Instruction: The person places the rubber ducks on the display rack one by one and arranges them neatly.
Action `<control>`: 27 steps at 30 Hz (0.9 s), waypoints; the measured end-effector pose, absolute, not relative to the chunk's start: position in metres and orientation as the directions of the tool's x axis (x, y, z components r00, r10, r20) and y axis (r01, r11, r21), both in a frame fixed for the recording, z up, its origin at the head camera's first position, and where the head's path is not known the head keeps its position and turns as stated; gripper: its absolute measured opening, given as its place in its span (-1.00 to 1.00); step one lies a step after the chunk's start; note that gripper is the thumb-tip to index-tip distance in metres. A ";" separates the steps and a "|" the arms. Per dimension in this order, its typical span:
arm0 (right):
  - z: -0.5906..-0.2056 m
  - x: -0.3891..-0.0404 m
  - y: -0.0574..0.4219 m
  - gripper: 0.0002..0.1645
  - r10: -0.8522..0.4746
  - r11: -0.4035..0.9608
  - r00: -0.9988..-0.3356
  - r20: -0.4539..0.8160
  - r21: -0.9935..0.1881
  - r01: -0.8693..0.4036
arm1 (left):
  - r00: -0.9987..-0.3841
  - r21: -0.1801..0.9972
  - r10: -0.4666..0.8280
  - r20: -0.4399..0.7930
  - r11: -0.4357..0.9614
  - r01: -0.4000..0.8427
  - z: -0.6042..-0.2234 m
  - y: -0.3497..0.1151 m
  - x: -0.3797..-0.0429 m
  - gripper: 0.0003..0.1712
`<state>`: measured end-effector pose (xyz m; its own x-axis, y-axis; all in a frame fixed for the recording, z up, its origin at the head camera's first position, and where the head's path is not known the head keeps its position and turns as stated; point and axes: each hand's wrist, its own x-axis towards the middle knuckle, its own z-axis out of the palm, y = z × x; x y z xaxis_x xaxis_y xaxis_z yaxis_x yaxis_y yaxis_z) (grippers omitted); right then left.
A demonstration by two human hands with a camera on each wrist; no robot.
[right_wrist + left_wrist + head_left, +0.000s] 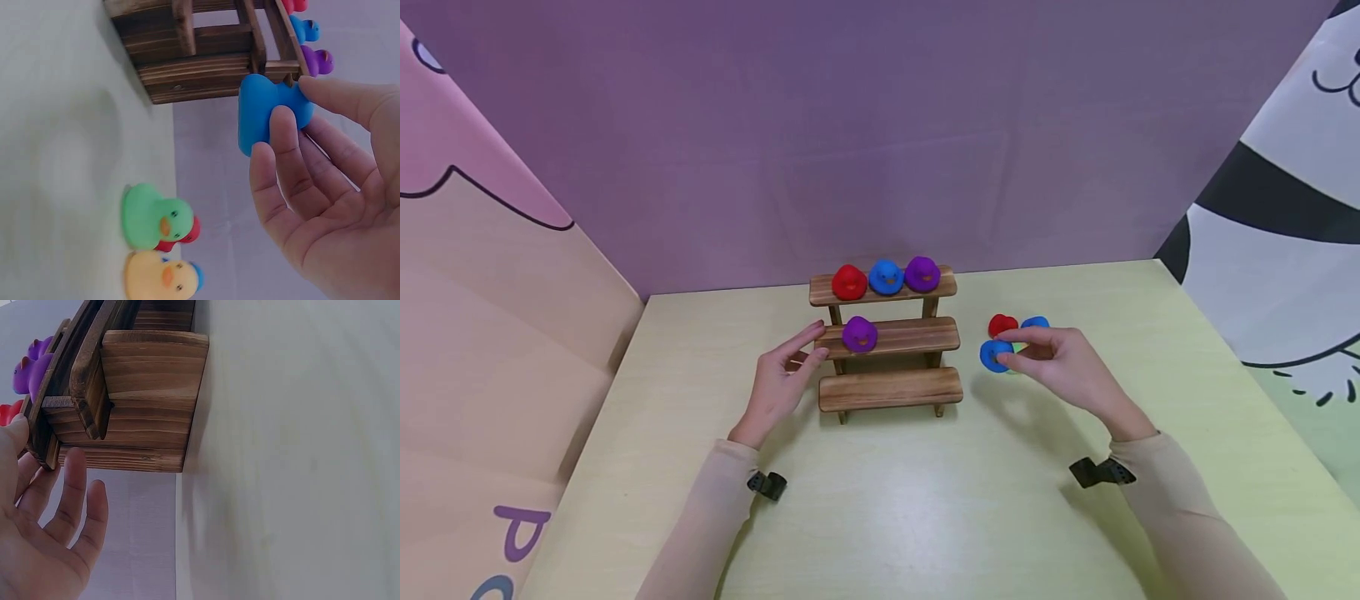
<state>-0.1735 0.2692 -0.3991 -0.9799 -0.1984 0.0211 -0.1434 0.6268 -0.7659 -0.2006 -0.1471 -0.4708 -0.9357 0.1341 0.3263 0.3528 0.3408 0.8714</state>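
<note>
A three-tier wooden stand stands on the table. Its top tier carries a red duck, a blue duck and a purple duck. Another purple duck sits at the left of the middle tier. My left hand grips the left end of that tier, thumb on one side and fingers on the other. Right of the stand, my right hand pinches a blue rubber duck by its head, held above the table.
Below the right hand, a green duck and a pale orange duck stand on the table. Behind them are a red duck and a blue one, partly hidden. A purple backdrop rises behind the table.
</note>
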 end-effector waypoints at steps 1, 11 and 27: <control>-0.397 -0.174 0.267 -0.51 -0.200 0.622 -0.979 0.025 -0.769 -0.147 | -0.936 0.871 0.134 0.326 0.342 0.352 -0.471 -0.147 -0.201 -0.52; -0.381 -0.183 0.242 -0.56 -0.260 0.541 -0.964 0.048 -0.820 -0.187 | -0.938 0.869 0.131 0.320 0.352 0.346 -0.469 -0.147 -0.200 -0.51; -0.377 -0.200 0.204 -0.57 -0.322 0.537 -0.945 0.062 -0.810 -0.236 | -0.939 0.873 0.132 0.319 0.346 0.345 -0.470 -0.147 -0.200 -0.51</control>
